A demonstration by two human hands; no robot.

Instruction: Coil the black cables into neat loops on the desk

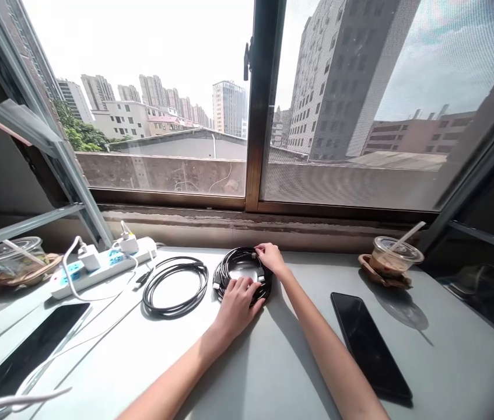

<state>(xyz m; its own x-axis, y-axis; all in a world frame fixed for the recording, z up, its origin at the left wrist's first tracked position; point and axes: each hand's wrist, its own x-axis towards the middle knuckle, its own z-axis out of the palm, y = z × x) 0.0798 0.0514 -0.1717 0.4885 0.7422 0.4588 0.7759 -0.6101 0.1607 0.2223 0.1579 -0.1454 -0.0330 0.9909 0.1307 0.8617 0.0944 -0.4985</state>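
A thick coil of black cables (230, 261) with several plugs lies on the pale table in front of me. My left hand (238, 306) is bent over its near side, the fingers inside the ring and the thumb along the outer edge. At the far right edge of that same coil, my right hand (270, 258) pinches the cable, near a small connector. Apart from this, a second, thinner black cable coil (145, 298) rests to the left, its plug pointing toward the power strip. Parts of the thick coil are hidden beneath my fingers.
A white power strip (107, 263) with chargers and white cords stands at the back left. A phone (371, 344) lies on the right, a dark flat device (32, 350) on the left. Lidded plastic cups (393, 256) stand at both sides. A window frame (253, 192) rises behind.
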